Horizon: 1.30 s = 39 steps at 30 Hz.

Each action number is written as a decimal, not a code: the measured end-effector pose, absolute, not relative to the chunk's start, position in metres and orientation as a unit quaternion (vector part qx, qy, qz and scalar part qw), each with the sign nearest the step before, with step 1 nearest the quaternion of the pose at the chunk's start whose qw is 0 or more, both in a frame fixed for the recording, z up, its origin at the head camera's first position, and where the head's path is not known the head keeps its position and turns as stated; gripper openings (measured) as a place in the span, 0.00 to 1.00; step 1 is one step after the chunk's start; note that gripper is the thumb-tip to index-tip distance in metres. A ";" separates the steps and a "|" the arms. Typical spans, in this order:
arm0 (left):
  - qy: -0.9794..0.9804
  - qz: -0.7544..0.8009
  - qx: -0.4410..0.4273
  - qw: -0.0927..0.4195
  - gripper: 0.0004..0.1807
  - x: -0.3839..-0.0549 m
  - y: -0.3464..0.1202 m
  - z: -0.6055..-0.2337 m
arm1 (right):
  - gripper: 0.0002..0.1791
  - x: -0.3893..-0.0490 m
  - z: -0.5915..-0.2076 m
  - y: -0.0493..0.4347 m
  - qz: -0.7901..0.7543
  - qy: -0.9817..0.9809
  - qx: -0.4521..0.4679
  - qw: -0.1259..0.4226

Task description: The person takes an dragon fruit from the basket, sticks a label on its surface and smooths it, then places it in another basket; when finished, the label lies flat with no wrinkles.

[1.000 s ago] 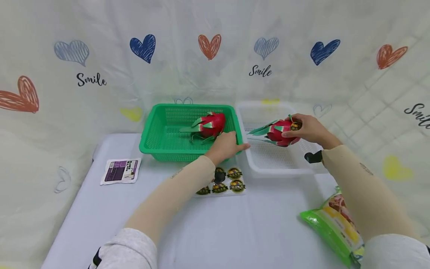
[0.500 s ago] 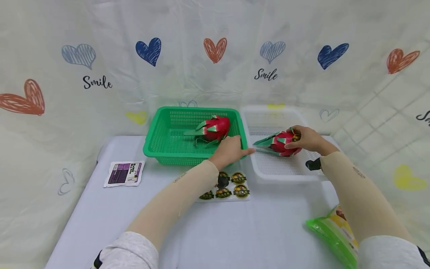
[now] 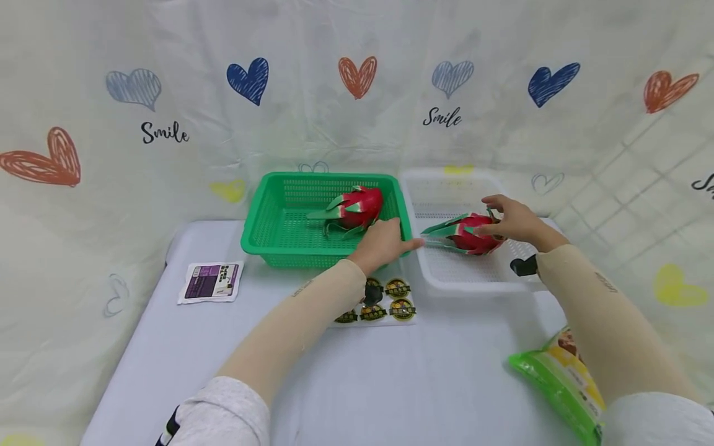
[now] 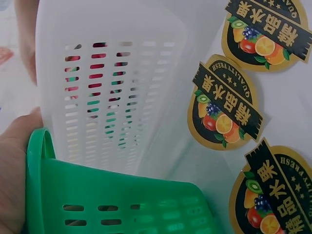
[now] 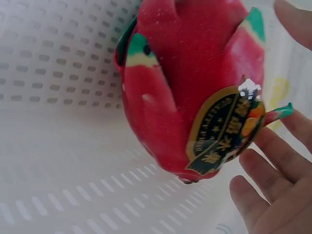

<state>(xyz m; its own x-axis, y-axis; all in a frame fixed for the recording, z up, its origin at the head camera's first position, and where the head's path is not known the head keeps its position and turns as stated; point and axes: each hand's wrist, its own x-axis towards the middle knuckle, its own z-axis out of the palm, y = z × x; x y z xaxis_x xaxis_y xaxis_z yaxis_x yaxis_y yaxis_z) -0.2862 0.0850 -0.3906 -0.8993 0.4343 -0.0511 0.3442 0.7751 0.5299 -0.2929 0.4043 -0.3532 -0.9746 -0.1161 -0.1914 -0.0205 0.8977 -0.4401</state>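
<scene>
My left hand (image 3: 382, 246) grips the near right corner of the green plastic basket (image 3: 290, 250), its fingers inside and its thumb reaching across to the rim of the white plastic basket (image 3: 468, 286). A red dragon fruit (image 3: 361, 207) with green leaves lies inside the green basket. Another dragon fruit (image 5: 190, 73) rests in the white basket, a round fruit sticker (image 5: 224, 129) on its blunt end. Around that end my right hand (image 3: 515, 222) is spread; in the right wrist view its fingers (image 5: 270, 180) stand apart from the fruit.
A sheet of round stickers (image 4: 226, 107) lies before the baskets, partly hidden by the left arm. On the left is a white and purple packet (image 3: 212, 282). A green and yellow bag (image 3: 563, 378) lies by the right arm. A heart-printed sheet (image 3: 312, 124) hangs behind.
The right hand has lowered the dragon fruit into the white basket and loosened its fingers from it. The left hand stays at the green basket's corner. The head view has shifted slightly.
</scene>
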 end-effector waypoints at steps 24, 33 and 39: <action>0.842 0.415 0.264 -0.220 0.10 -0.218 -0.013 -0.421 | 0.20 -0.242 -0.332 0.350 -0.269 0.958 -0.104 -0.003; 0.735 0.677 0.025 -0.034 0.20 -0.220 -0.084 -0.456 | 0.18 -0.283 -0.325 0.283 -0.247 0.953 -0.178 -0.005; 0.628 0.775 -0.064 0.029 0.26 -0.230 -0.096 -0.455 | 0.26 -0.321 -0.329 0.224 -0.253 0.948 -0.188 0.051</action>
<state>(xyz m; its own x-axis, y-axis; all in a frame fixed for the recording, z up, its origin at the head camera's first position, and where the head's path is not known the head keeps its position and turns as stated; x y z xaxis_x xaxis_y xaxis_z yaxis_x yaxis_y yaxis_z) -0.2304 -0.0959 -0.4550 -0.9902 -0.0350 -0.1351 -0.1250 -0.2087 0.9700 -0.3209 0.2240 -0.3292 -0.9241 -0.3822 -0.0011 -0.3310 0.8016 -0.4979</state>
